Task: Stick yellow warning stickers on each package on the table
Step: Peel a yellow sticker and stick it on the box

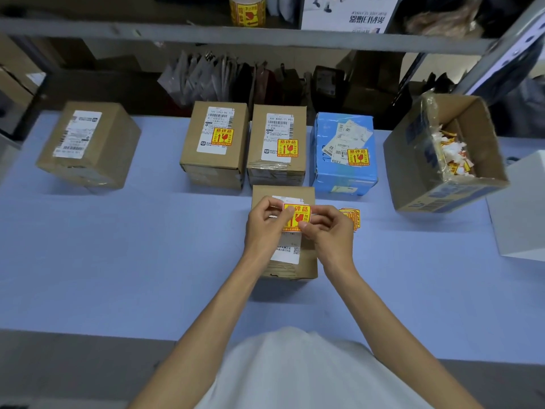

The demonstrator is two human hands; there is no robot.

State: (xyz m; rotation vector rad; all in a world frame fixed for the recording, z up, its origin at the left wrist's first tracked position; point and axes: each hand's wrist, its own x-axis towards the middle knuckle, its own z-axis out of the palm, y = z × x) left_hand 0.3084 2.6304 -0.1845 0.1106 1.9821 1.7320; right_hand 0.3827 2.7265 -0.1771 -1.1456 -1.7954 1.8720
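Pale blue tabletop (118,261) carries a brown cardboard box (295,267) close in front of the person. Crosswise over it, the yellow rectangular warning sticker (296,216) is pinched at one end by the left hand (264,228) and at the other by the right hand (330,231).

Pale blue desk (147,261). At far left, lone brown box (88,143). Along the back, side by side: stickered brown box (215,160), second stickered brown box (277,166), blue package (343,172). Just in front, another brown box (308,258), small sticker stack (351,218) beside it. At right, open carton (413,172) of paper scraps (451,154), then white box (519,208).
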